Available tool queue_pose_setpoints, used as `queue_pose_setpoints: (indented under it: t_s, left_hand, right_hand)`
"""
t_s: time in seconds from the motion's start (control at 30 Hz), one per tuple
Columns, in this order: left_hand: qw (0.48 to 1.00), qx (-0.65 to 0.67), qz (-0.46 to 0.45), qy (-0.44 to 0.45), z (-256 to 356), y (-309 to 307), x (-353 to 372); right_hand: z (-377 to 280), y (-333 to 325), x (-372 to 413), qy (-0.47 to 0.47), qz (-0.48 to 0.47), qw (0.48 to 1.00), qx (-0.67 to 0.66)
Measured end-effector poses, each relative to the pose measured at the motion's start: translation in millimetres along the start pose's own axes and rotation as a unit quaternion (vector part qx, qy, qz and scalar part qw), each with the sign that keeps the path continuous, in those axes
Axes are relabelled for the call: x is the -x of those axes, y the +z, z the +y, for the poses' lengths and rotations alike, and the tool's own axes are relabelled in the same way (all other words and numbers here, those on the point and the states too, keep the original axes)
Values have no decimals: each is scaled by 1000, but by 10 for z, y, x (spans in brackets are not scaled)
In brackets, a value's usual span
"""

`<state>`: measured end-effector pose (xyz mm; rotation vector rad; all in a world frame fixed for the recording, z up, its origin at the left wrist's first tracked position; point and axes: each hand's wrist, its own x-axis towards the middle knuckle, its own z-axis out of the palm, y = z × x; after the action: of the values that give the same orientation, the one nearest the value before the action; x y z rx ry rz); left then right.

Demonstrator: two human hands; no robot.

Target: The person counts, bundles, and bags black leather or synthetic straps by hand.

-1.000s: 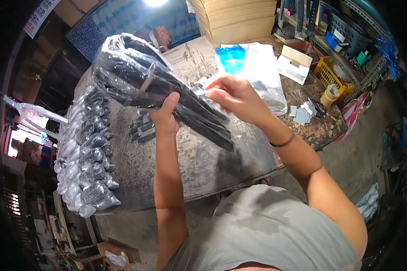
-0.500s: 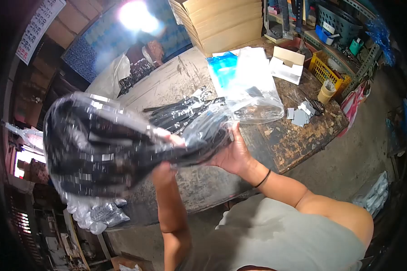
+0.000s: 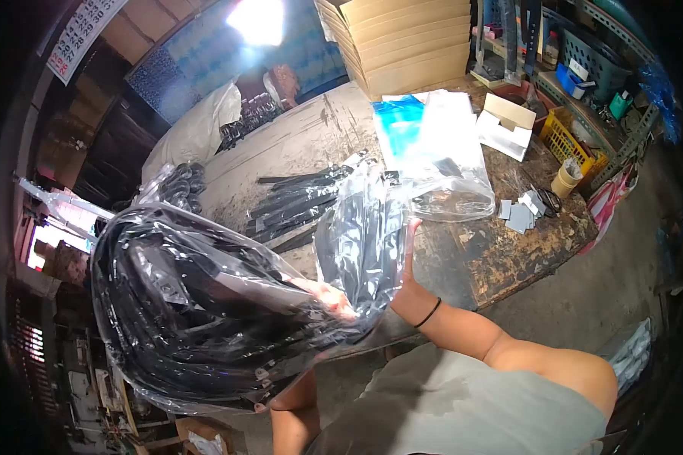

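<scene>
A large clear plastic bag point(image 3: 205, 334) of looped black straps is held up over the near left of the table. My left hand point(image 3: 330, 297) is closed around its narrowed middle, with the fingers showing between folds of plastic. The far end of the bag, with strap ends point(image 3: 364, 235) inside, stands upright. My right hand point(image 3: 411, 277) holds that end from the right side. Its thumb points up along the plastic, while its other fingers are hidden behind the bag. More black straps in plastic point(image 3: 296, 201) lie on the table just beyond.
Clear and blue plastic bags point(image 3: 432, 144) lie on the worn table point(image 3: 501, 262). A white open box point(image 3: 505, 133), grey cards point(image 3: 520, 216) and a tan cup point(image 3: 567, 178) are at the right. Stacked cardboard point(image 3: 410, 45) stands behind. A yellow basket point(image 3: 565, 140) sits by the shelves.
The bag of straps has swung lower and closer, and its far end now stands upright. My right hand has turned, its thumb up beside the plastic. The view has shifted slightly.
</scene>
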<state>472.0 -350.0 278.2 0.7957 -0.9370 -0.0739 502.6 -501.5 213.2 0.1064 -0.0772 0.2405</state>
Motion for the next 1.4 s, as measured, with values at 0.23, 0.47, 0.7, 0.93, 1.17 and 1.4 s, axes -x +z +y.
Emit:
queue_pose_setpoints:
  t_s: [0.23, 0.47, 0.7, 0.93, 1.17, 1.4]
  left_hand:
    - [999, 0, 5, -52, 5, -28, 79]
    - [995, 6, 20, -99, -11, -71, 143]
    - [984, 14, 51, -170, -21, -92, 246]
    - [926, 64, 132, -347, -73, -121, 313]
    - [892, 6, 199, -406, -72, -86, 279]
    - [894, -29, 167, -415, -95, 34, 232]
  right_hand:
    - [59, 56, -32, 0, -33, 999, -22]
    - [-4, -101, -18, 28, -38, 999, -7]
    - [4, -326, 58, 72, -41, 997, 4]
    - [87, -506, 122, 108, -50, 993, -13]
    - [26, -758, 63, 125, -73, 989, -42]
    - [-173, -330, 310, 55, 64, 991, 103]
